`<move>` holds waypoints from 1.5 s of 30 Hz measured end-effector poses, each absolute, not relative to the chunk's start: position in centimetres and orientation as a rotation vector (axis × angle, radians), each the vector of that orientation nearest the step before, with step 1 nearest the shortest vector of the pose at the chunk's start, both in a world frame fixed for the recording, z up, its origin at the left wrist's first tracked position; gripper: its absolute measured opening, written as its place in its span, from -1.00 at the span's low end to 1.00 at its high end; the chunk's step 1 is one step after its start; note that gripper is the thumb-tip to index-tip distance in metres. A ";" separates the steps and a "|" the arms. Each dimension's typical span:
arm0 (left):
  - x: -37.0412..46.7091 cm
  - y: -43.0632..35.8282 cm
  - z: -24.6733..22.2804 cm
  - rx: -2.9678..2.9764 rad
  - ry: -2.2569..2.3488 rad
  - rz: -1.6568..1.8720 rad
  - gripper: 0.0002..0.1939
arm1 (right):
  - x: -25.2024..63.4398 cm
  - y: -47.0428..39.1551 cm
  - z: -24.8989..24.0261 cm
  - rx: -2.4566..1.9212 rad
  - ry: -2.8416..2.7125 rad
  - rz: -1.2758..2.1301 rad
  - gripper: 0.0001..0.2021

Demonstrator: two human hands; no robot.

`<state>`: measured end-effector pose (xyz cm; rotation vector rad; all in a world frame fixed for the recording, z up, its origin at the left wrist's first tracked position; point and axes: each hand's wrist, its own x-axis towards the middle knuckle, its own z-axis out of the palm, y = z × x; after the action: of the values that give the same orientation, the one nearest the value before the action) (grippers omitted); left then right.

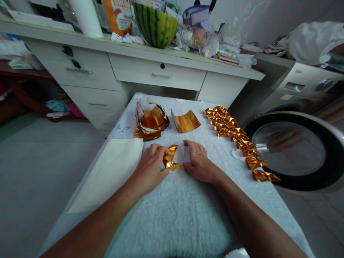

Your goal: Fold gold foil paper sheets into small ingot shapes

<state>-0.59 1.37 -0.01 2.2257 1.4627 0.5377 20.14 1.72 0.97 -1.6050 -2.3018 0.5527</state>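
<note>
A partly folded sheet of gold foil paper (171, 157) lies on the cloth-covered table between my hands, its gold side showing at the left and its white side at the right. My left hand (154, 163) pinches its left edge between thumb and fingers. At the right edge, the curved fingers of my right hand (197, 159) hold the white part. Beyond them lie a curled single gold sheet (188, 122) and a rolled stack of gold sheets (152, 120). Several folded gold pieces (225, 123) run in a line down the table's right side.
A cream paper sheet (110, 172) lies on the table's left. Behind stands a white drawer desk (158, 73) with a watermelon half (156, 25) and plastic bags. An open washing machine door (290, 148) is beside the table's right edge.
</note>
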 end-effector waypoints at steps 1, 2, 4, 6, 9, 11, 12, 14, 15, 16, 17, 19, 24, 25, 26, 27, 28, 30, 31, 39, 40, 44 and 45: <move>-0.6 1.4 -0.2 2.250 1.488 0.527 -0.56 | 20.2 1.8 0.9 -1.581 -2.290 0.561 -0.30; -0.7 1.5 -0.3 2.271 1.512 0.511 -0.51 | 20.2 1.9 0.8 -1.554 -2.275 0.563 -0.30; -0.8 1.6 -0.6 2.303 1.539 0.481 -0.43 | 20.1 2.1 0.6 -1.497 -2.246 0.551 -0.31; -0.8 1.7 -0.7 2.325 1.543 0.466 -0.39 | 19.9 2.3 0.3 -1.445 -2.226 0.536 -0.31; -0.8 1.8 -0.8 2.331 1.537 0.456 -0.40 | 19.5 2.5 0.1 -1.371 -2.239 0.543 -0.31; -0.8 1.8 -0.7 2.327 1.526 0.465 -0.40 | 19.3 2.5 0.0 -1.317 -2.235 0.561 -0.37; -0.7 1.7 -0.7 2.324 1.517 0.476 -0.40 | 19.3 2.6 0.0 -1.284 -2.217 0.571 -0.44; -0.6 1.6 -0.5 2.315 1.487 0.517 -0.40 | 19.4 2.6 0.0 -1.222 -2.149 0.597 -0.60; -0.5 1.5 -0.4 2.309 1.463 0.541 -0.41 | 19.5 2.7 0.0 -1.200 -2.106 0.608 -0.66; -0.4 1.4 -0.3 2.300 1.438 0.563 -0.42 | 19.6 2.8 0.1 -1.185 -2.063 0.615 -0.68; -0.3 1.3 -0.1 2.291 1.409 0.576 -0.43 | 19.6 2.8 0.1 -1.179 -2.025 0.617 -0.68; -0.2 1.3 0.1 2.275 1.350 0.579 -0.43 | 19.7 3.0 0.1 -1.190 -1.981 0.612 -0.68; 0.0 1.4 0.3 2.262 1.216 0.575 -0.42 | 20.0 3.2 -0.1 -1.237 -1.956 0.593 -0.82; -0.1 1.4 0.3 2.258 1.190 0.588 -0.42 | 20.0 3.2 -0.1 -1.243 -1.952 0.600 -0.84; -0.1 1.4 0.3 2.246 1.164 0.606 -0.41 | 20.0 3.2 -0.1 -1.242 -1.957 0.611 -0.84; -0.2 1.4 0.3 2.223 1.145 0.628 -0.41 | 20.0 3.2 0.0 -1.233 -1.973 0.622 -0.84; -0.2 1.4 0.3 2.190 1.135 0.652 -0.41 | 20.0 3.2 0.1 -1.220 -1.994 0.630 -0.85; -0.3 1.5 0.3 2.102 1.143 0.700 -0.43 | 20.1 3.2 0.2 -1.189 -2.029 0.643 -0.87; -0.3 1.5 0.4 2.054 1.154 0.734 -0.46 | 20.2 3.2 0.3 -1.179 -2.027 0.651 -0.88; -0.3 2.2 0.4 1.648 1.254 1.043 -0.71 | 19.9 2.7 0.2 -1.182 -1.776 0.992 -0.78; -0.4 2.3 0.5 1.639 1.272 1.060 -0.76 | 19.8 2.6 0.2 -1.174 -1.746 1.046 -0.73; -0.5 2.3 0.6 1.748 1.362 1.039 -0.91 | 19.5 2.3 0.1 -1.148 -1.768 1.091 -0.80; -0.5 2.3 0.7 1.808 1.391 1.030 -0.91 | 19.5 2.3 0.1 -1.149 -1.796 1.057 -0.85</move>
<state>-0.47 2.29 0.67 1.8076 1.3914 1.0304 19.50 2.31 0.07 -1.1492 -1.7964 1.0566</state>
